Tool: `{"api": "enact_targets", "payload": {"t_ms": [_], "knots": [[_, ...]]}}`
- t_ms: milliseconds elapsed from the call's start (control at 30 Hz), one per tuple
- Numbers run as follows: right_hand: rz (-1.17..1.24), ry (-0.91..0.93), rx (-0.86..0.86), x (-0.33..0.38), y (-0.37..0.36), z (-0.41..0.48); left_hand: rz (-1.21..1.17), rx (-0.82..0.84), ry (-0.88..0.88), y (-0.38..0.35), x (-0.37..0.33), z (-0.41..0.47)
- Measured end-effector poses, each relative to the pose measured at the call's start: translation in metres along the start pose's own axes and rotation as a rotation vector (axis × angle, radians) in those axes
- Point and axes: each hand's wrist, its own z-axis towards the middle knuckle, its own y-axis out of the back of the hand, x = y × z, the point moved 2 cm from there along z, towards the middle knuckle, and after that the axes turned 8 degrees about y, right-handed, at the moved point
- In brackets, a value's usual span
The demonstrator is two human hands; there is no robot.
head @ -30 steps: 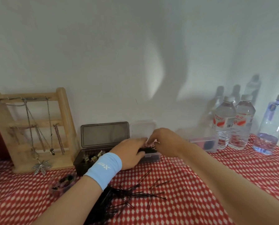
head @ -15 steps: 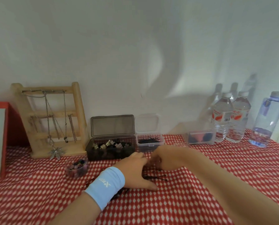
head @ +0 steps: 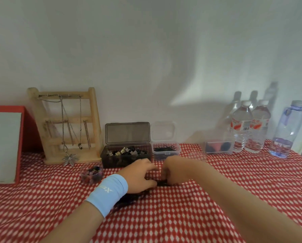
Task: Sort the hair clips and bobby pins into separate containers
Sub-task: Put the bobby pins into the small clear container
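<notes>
A pile of black bobby pins [head: 129, 199] lies on the red checked cloth [head: 164, 216], mostly hidden under my hands. My left hand [head: 139, 176], with a light blue wristband, rests on the pile with its thumb at the dark pins. Close beside it, my right hand [head: 174, 170] curls its fingers down and pinches pins between the two hands. Behind them, a dark box [head: 125, 155] with its lid up holds hair clips. To its right, a small clear box [head: 165, 149], also with its lid up, holds bobby pins.
A wooden jewellery stand [head: 64, 127] and a red-framed mirror [head: 4, 146] stand at the left. A small round cup [head: 91, 172] sits near the dark box. Against the wall at the right are a clear case [head: 218, 146], two water bottles [head: 241, 127] and a blue bottle [head: 287, 130].
Both hands have drawn back from the small clear box to the pin pile on the cloth. The view has shifted, so both boxes now show fully.
</notes>
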Motion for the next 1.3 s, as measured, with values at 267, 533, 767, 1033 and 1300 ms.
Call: {"api": "enact_targets", "payload": {"t_ms": [267,533,767,1033,1300], "knots": [[0.046,0.101,-0.086,0.027,0.011,0.008,0.200,0.167,0.135,0.007,0.036,-0.029],[-0.008,0.154,0.129,0.038,-0.002,0.008,0.095,0.050,0.056,0.005,0.036,-0.030],[-0.032,0.179,0.017,0.046,-0.012,0.011,0.089,0.128,0.124,0.003,0.039,-0.033],[-0.035,0.158,-0.026,0.041,-0.005,0.009,0.024,0.061,0.146,0.014,0.046,-0.041],[-0.097,0.220,-0.004,0.058,-0.011,0.021,0.050,0.015,0.174,0.016,0.047,-0.045]]}}
